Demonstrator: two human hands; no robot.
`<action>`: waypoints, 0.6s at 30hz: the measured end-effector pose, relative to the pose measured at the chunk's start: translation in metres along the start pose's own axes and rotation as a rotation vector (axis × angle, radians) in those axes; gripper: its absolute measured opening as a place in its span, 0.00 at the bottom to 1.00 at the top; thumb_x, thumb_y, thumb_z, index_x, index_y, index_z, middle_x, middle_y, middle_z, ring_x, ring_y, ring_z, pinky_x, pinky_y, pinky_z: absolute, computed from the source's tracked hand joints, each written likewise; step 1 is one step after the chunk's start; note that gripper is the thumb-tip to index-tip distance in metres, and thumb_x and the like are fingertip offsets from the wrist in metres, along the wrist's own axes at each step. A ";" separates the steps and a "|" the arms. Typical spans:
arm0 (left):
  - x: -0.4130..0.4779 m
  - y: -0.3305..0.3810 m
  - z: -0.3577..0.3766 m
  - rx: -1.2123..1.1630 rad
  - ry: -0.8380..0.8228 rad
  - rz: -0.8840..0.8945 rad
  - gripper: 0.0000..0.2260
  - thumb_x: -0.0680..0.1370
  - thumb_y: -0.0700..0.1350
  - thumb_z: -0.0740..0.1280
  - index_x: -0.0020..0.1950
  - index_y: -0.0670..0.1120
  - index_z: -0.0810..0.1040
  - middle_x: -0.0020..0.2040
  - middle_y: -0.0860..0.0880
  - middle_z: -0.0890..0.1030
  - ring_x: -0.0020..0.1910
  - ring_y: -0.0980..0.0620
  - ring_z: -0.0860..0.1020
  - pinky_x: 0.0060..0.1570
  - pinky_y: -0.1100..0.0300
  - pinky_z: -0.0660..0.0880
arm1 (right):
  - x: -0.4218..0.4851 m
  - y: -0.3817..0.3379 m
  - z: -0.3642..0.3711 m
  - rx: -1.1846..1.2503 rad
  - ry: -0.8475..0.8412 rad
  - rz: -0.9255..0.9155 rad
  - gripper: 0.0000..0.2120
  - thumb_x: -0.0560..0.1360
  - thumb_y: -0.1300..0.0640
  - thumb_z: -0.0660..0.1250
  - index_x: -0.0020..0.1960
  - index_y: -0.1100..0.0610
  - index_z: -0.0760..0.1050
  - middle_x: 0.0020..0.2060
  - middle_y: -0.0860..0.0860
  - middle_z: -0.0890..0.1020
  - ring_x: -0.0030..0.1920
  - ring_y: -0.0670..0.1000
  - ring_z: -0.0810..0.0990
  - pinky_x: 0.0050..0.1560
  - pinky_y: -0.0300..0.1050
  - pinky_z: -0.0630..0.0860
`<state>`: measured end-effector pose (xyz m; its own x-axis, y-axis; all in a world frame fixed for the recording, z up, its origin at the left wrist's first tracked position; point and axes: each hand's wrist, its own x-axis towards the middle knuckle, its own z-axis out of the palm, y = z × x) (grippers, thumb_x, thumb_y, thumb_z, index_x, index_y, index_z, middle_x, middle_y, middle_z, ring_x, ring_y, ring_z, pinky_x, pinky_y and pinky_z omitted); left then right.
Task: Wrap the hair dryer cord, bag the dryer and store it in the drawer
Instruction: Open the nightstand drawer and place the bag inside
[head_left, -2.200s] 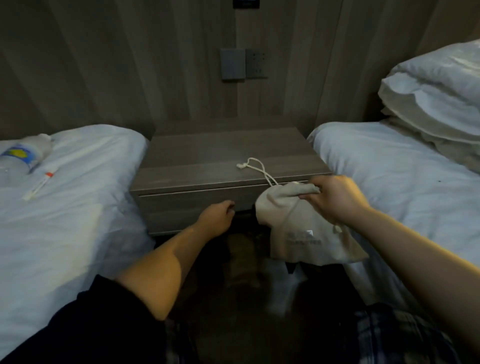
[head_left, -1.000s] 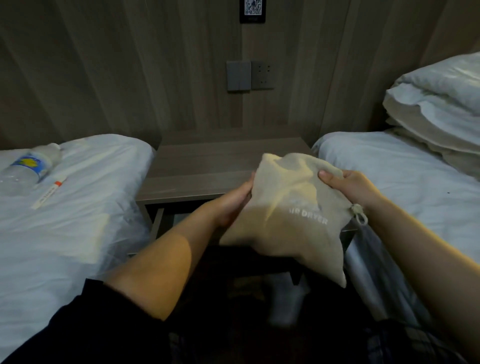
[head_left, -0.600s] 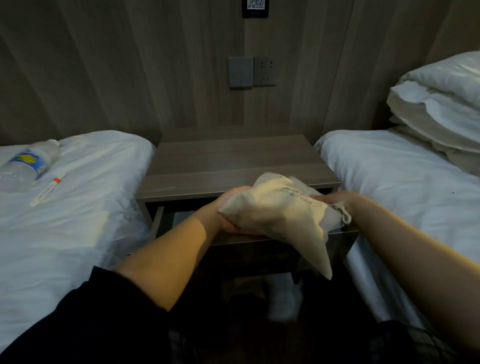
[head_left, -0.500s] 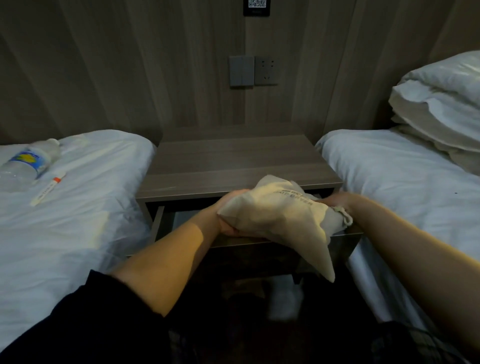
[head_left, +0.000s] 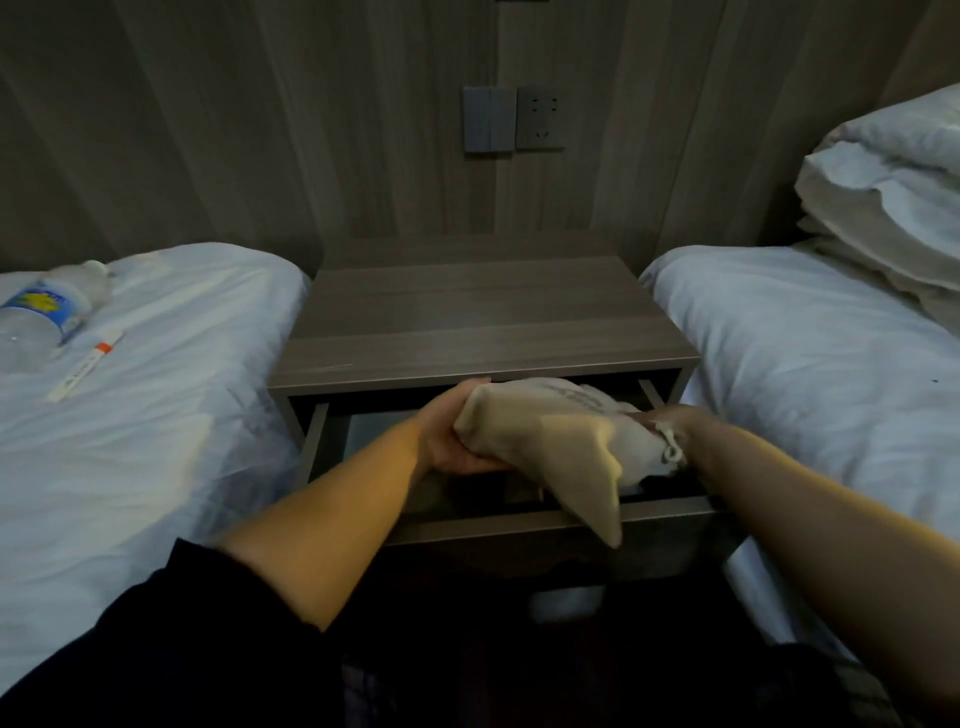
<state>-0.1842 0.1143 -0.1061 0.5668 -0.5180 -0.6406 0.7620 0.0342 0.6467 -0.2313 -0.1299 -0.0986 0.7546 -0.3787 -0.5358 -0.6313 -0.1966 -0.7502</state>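
Both hands are holding the cloth bag (head_left: 566, 436) in the middle of the frame, right over the open drawer (head_left: 519, 519) of the bedside surface (head_left: 478, 322). The left hand (head_left: 452, 431) is wrapping its fingers around the bag's left end, gripping it tight. The right hand (head_left: 675, 421) is mostly hiding behind the bag at its tied end, by the knotted string (head_left: 670, 449), so I cannot tell how far it is closing, but it looks like it is pressing on the bag. The bag is lying long-ways from left to right, across the drawer. One soft corner is hanging down over the drawer's front edge, toward the bottom of the frame. That corner is what matters most: I think it needs tucking back and down into the drawer, away from the person, or the drawer will not be closing well. The left hand is nearer to that loose corner.
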 end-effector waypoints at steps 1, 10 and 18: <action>0.005 -0.001 0.001 -0.025 0.022 0.037 0.15 0.73 0.54 0.64 0.51 0.45 0.79 0.45 0.43 0.83 0.48 0.46 0.79 0.47 0.51 0.78 | 0.003 0.000 0.006 0.062 0.010 0.014 0.21 0.79 0.58 0.60 0.68 0.68 0.67 0.68 0.63 0.71 0.68 0.59 0.71 0.54 0.44 0.69; 0.039 -0.013 -0.002 -0.012 0.183 0.102 0.13 0.76 0.46 0.67 0.59 0.42 0.77 0.47 0.42 0.81 0.46 0.47 0.78 0.53 0.53 0.73 | 0.004 -0.004 0.042 0.147 -0.146 0.027 0.25 0.74 0.49 0.67 0.64 0.63 0.70 0.58 0.61 0.78 0.52 0.59 0.78 0.47 0.51 0.78; 0.037 -0.012 -0.005 0.134 0.426 0.314 0.29 0.70 0.27 0.67 0.68 0.44 0.63 0.57 0.39 0.77 0.53 0.41 0.77 0.44 0.48 0.76 | 0.006 0.004 0.044 -0.238 -0.385 -0.132 0.23 0.71 0.61 0.70 0.64 0.57 0.69 0.57 0.58 0.78 0.56 0.57 0.78 0.56 0.57 0.77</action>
<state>-0.1709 0.0991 -0.1391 0.8588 -0.1074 -0.5009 0.5046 0.0082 0.8633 -0.2217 -0.0928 -0.1222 0.8144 0.0176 -0.5801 -0.5149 -0.4391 -0.7362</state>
